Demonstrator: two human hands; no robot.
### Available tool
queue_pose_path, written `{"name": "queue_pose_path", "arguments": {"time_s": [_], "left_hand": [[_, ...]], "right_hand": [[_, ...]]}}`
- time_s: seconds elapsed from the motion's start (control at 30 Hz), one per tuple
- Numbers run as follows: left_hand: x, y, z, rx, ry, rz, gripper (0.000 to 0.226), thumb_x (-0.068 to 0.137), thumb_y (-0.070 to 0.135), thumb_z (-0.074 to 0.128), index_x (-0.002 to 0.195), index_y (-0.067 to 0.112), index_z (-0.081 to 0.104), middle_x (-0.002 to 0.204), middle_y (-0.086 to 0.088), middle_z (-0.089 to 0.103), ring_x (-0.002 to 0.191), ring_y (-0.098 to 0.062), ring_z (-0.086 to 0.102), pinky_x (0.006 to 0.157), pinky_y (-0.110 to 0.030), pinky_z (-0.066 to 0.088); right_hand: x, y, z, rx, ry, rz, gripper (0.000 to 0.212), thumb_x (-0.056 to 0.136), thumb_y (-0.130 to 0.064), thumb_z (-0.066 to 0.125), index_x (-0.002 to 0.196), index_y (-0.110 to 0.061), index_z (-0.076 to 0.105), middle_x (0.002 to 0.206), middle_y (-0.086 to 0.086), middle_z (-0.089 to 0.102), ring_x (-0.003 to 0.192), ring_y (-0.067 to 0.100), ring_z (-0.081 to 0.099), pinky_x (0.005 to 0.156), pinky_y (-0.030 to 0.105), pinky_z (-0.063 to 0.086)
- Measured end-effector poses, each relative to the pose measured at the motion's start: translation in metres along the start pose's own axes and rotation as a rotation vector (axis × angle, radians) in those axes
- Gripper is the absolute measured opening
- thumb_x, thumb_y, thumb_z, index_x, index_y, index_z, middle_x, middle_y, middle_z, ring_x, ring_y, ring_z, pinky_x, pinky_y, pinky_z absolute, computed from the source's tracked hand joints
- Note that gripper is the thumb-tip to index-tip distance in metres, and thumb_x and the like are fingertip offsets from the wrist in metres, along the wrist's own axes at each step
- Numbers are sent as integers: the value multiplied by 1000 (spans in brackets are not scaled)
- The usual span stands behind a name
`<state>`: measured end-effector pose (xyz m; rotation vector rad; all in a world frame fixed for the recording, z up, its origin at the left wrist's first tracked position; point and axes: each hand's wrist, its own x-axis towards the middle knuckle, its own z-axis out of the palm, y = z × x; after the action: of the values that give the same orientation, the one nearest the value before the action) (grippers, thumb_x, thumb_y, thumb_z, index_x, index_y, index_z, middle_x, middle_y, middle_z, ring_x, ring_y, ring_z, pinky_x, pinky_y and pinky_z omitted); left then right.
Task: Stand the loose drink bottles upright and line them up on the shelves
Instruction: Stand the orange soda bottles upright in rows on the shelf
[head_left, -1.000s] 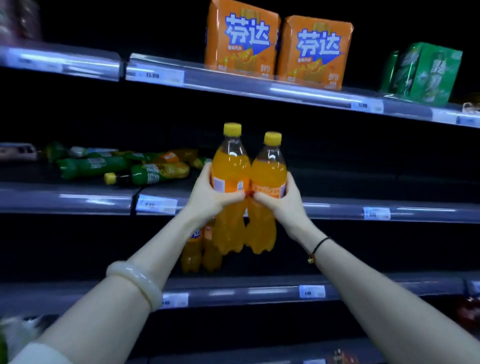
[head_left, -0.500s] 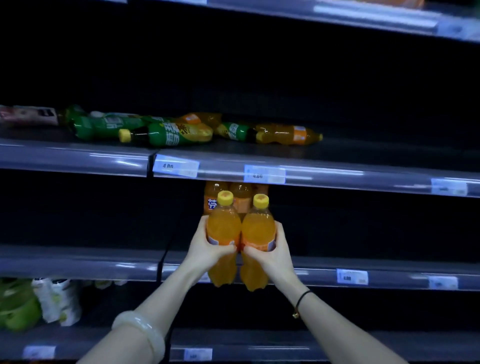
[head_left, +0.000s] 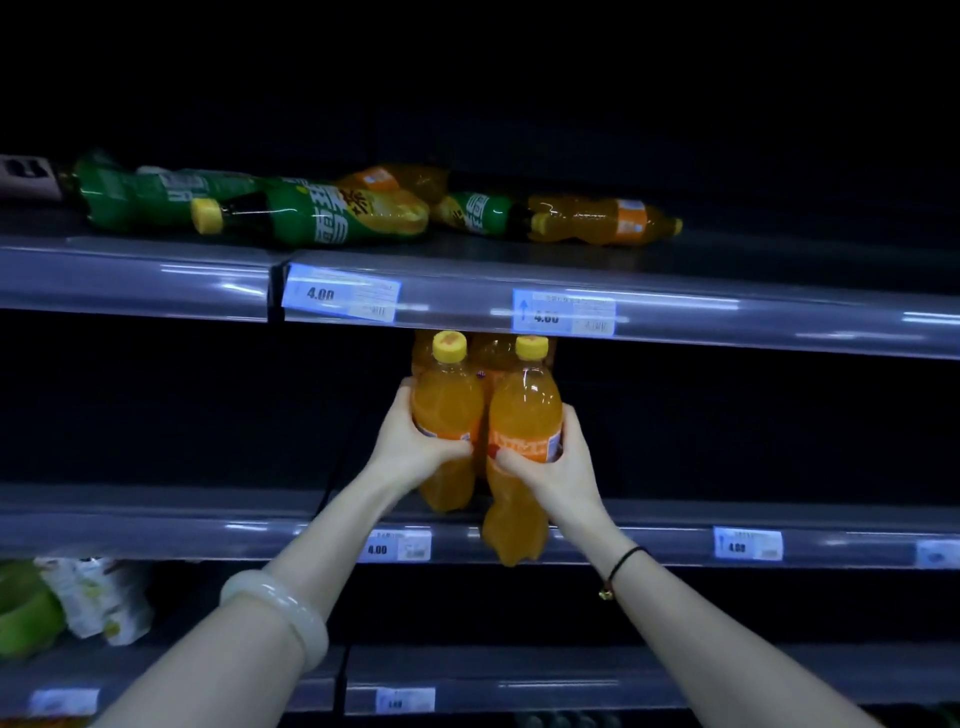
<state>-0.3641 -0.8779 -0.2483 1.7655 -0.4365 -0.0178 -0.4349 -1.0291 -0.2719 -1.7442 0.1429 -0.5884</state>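
My left hand (head_left: 415, 447) grips an upright orange drink bottle (head_left: 448, 400) with a yellow cap, its base over the middle shelf (head_left: 156, 530). My right hand (head_left: 558, 467) grips a second orange bottle (head_left: 524, 410) right beside it, its base hanging in front of the shelf lip. Behind them stand more orange bottles (head_left: 491, 351), mostly hidden. On the shelf above (head_left: 727, 317), several green bottles (head_left: 311, 215) and orange bottles (head_left: 597, 221) lie on their sides.
Price tags (head_left: 340, 296) line the shelf fronts. The middle shelf stretches dark to both sides of the bottles. Green and white packaged goods (head_left: 78, 603) sit on the lower shelf at the far left.
Both hands have brought the two orange bottles down from the upper shelf level and in toward the middle shelf, in front of the standing orange bottles. My view has tilted downward.
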Motion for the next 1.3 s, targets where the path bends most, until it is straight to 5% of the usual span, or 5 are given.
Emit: {"name": "queue_pose_path", "arguments": {"time_s": [0.43, 0.63, 1.0, 1.13, 1.3], "left_hand": [[19, -1, -14, -15, 143, -63, 82, 61, 5, 84, 129, 15, 39, 112, -4, 53, 102, -22, 53, 84, -35, 46], [21, -6, -18, 10, 96, -49, 87, 61, 7, 85, 133, 17, 35, 113, -2, 50, 103, -20, 50, 86, -35, 46], [43, -31, -58, -37, 306, -115, 77, 55, -4, 83, 121, 14, 45, 106, -12, 62, 97, -30, 62, 86, -46, 53], [59, -38, -58, -95, 299, -111, 73, 64, -3, 81, 126, 11, 45, 105, -9, 59, 92, -26, 59, 79, -37, 51], [81, -47, -57, -105, 230, -65, 78, 68, 7, 81, 134, 10, 39, 115, -8, 59, 104, -26, 59, 92, -46, 50]], "right_hand": [[6, 2, -12, 16, 67, 29, 61, 72, -13, 81, 118, -26, 43, 103, -11, 57, 93, 7, 59, 69, 17, 47], [26, -1, -8, 199, 78, 176, 59, 75, -16, 78, 122, -20, 43, 111, 3, 60, 100, 19, 61, 80, 35, 54], [49, 8, -16, 20, 185, 56, 67, 69, -9, 82, 122, -19, 43, 97, -4, 61, 87, 9, 62, 72, 23, 51], [59, 26, -18, 62, 238, 80, 71, 74, -9, 79, 132, -21, 40, 98, -4, 61, 86, 9, 60, 70, 23, 48], [77, 42, -14, 121, 265, 87, 82, 66, -40, 83, 135, -34, 38, 127, 9, 53, 108, 22, 58, 94, 42, 49]]}}
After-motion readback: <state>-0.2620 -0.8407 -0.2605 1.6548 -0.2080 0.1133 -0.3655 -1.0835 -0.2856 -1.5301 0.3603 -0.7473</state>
